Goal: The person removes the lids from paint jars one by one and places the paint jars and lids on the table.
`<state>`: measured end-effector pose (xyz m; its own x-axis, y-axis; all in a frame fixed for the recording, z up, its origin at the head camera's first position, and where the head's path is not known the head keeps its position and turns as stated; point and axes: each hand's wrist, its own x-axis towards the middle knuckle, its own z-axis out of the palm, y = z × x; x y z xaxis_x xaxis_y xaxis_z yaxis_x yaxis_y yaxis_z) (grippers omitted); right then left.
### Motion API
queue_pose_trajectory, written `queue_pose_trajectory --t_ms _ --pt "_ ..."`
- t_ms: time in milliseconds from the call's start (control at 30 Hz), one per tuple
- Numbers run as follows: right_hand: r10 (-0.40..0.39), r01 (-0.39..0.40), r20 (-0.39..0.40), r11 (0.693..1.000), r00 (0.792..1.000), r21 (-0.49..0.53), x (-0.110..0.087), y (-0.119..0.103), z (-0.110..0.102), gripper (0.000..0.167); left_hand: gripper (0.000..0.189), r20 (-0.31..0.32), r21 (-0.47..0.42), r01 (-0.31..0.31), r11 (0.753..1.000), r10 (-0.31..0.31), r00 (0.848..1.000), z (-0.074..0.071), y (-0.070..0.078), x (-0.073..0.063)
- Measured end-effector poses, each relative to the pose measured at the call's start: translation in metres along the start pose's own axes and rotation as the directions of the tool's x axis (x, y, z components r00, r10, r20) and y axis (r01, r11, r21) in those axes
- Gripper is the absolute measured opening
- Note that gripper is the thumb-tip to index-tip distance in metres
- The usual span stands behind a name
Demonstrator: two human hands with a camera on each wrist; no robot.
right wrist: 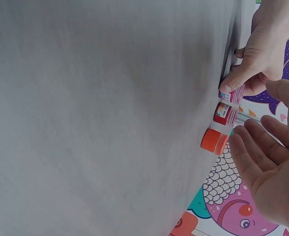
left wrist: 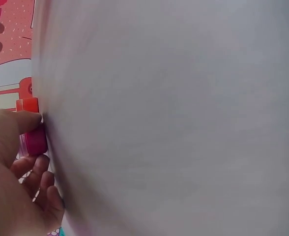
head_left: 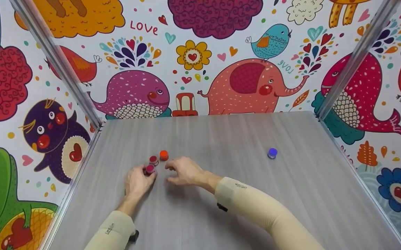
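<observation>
Three small paint jars stand close together left of the middle of the table: a magenta jar (head_left: 150,169) nearest, a dark red jar (head_left: 153,160) behind it, and an orange jar (head_left: 164,155) farthest back. My left hand (head_left: 138,184) pinches the magenta jar between thumb and fingers; the left wrist view also shows this grip on the magenta jar (left wrist: 35,141). To the right of the jars my right hand (head_left: 185,171) hovers with loosely bent fingers and nothing between them. In the right wrist view its fingers lie beside the dark red jar (right wrist: 225,114) and orange jar (right wrist: 214,141).
A blue-purple jar (head_left: 272,153) stands alone on the right side of the grey table (head_left: 242,139). Walls printed with cartoon animals close off the back and both sides, with metal rails (head_left: 346,59) at the corners.
</observation>
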<state>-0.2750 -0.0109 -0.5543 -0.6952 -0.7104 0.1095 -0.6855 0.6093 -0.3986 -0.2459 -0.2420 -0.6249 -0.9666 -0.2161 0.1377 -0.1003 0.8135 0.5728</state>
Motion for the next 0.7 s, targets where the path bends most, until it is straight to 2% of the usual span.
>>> queue_pose_trajectory --t_ms 200,700 --pt "0.014 -0.014 -0.011 1.000 1.000 0.000 -0.0010 -0.0023 0.0013 0.038 0.034 -0.005 0.003 -0.014 1.000 0.014 1.000 -0.0017 -0.0008 0.0002" --pt "0.009 -0.008 -0.049 0.999 0.999 0.038 -0.0028 -0.0009 -0.0010 0.036 0.036 -0.007 -0.010 0.009 1.000 -0.010 1.000 -0.0070 -0.0015 0.0001"
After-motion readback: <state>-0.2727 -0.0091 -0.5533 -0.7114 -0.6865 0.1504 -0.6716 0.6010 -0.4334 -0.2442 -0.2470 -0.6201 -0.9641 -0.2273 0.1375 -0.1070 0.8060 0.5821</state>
